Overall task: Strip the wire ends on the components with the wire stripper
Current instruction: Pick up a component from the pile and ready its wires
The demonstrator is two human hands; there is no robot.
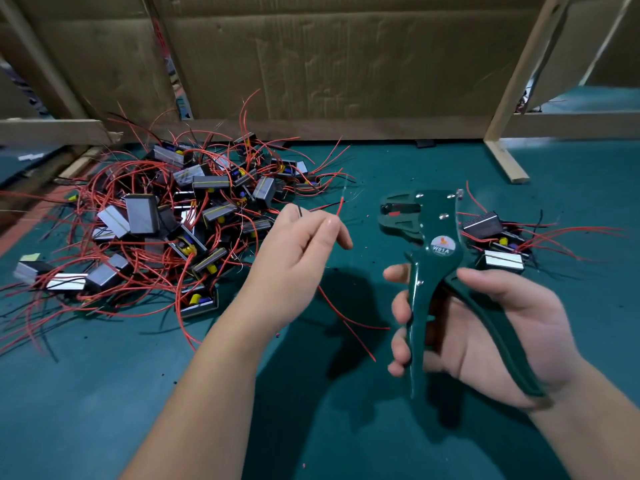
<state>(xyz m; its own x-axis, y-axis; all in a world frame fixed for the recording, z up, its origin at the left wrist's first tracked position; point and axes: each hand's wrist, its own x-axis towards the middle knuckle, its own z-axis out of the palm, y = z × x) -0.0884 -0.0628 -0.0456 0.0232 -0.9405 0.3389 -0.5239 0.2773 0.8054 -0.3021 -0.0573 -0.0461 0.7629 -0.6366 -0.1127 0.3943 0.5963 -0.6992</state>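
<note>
Head view: raised left hand [298, 251] pinches a thin red wire [341, 206] in curled fingers, right hand [485, 334] curls round the handles of an upright dark-green metal wire stripper [426, 244].

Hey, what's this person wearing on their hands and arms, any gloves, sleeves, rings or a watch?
Nothing worn shows. The left hand and right hand are bare: no gloves, no rings in sight. The left forearm and right forearm are uncovered to the frame edge, without sleeves, watch or wristband.
</note>
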